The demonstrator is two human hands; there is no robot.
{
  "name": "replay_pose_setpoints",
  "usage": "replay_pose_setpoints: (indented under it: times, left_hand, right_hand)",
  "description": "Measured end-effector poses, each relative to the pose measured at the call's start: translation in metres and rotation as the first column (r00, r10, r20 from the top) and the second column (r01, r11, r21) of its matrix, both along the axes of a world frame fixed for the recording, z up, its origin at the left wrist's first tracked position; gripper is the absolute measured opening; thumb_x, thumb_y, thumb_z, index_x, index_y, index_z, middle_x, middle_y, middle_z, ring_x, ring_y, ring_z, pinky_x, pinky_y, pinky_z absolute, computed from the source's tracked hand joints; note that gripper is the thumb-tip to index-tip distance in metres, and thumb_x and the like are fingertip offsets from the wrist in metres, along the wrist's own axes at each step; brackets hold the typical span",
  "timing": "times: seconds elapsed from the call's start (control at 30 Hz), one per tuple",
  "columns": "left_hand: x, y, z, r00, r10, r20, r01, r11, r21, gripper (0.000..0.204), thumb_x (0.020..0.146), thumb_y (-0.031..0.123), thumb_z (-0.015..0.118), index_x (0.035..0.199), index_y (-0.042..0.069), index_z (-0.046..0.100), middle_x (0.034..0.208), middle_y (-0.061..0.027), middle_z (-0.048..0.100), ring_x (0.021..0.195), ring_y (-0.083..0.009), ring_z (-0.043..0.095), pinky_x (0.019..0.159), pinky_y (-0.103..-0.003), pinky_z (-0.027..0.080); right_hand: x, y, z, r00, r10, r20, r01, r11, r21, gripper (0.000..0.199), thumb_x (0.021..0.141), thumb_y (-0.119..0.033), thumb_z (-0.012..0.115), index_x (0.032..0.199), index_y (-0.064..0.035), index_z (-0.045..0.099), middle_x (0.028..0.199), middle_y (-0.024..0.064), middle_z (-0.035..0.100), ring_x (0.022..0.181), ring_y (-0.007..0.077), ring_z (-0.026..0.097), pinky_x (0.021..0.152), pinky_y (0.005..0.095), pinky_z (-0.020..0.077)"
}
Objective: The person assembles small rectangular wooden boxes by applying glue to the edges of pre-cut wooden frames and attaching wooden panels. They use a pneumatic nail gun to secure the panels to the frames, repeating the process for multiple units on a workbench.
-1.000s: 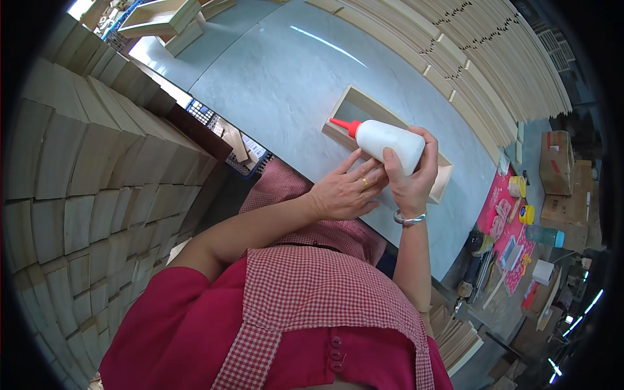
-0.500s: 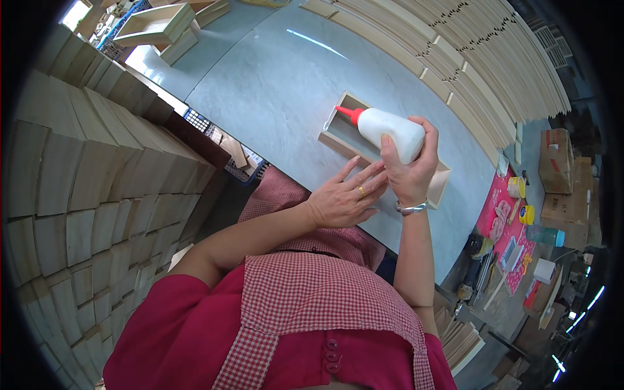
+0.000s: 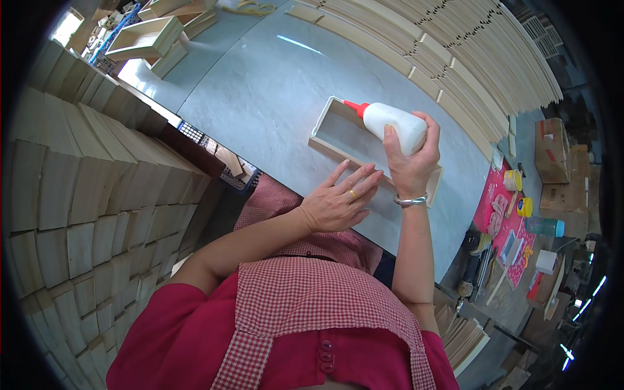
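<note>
Grey worktop (image 3: 260, 84). On it, wooden frame (image 3: 338, 151): likely stiff, light, best steadied along its near side, where my left hand (image 3: 338, 198) lies open. Over it, white bottle (image 3: 393, 123), probably squeezable; my right grip (image 3: 413, 156) wraps its broad body.

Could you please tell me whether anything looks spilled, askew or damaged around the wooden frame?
Nothing stands out: the wooden frame looks whole where visible, the white bead lies along its rim, and the right hand holds the white squeeze bottle above it.
</note>
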State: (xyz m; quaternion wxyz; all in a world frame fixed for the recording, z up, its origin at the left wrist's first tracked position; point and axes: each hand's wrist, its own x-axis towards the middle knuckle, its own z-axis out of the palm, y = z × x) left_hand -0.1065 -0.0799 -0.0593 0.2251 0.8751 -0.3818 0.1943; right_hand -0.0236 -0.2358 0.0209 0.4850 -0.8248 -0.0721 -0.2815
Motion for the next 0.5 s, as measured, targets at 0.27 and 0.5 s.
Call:
replay_pose_setpoints:
  times: [0.27, 0.5]
  left_hand:
    - [-0.001, -0.001, 0.006, 1.000, 0.004, -0.029, -0.003, 1.000, 0.025, 0.051, 0.086, 0.037, 0.072, 0.127, 0.006, 0.066, 0.161, -0.0076, 0.038, 0.152, -0.0249, 0.033, 0.122, -0.055, 0.024]
    - [-0.002, -0.002, 0.007, 1.000, 0.000, -0.026, 0.000, 1.000, 0.016, 0.052, 0.083, 0.033, 0.074, 0.126, 0.005, 0.065, 0.159, -0.0088, 0.041, 0.150, -0.0277, 0.036, 0.122, -0.055, 0.024]
  right_hand:
    - [-0.023, -0.044, 0.004, 0.992, -0.130, -0.003, 0.130, 0.990, -0.049, 0.055, 0.078, -0.025, 0.085, 0.120, -0.0023, 0.058, 0.100, 0.0140, 0.068, 0.086, 0.0253, 0.069, 0.076, 0.0366, 0.0566]
    - [-0.050, -0.087, 0.010, 0.967, -0.253, -0.008, 0.251, 0.963, -0.101, 0.054, 0.078, -0.025, 0.084, 0.120, -0.0027, 0.059, 0.100, 0.0141, 0.068, 0.086, 0.0252, 0.069, 0.077, 0.0374, 0.0562]
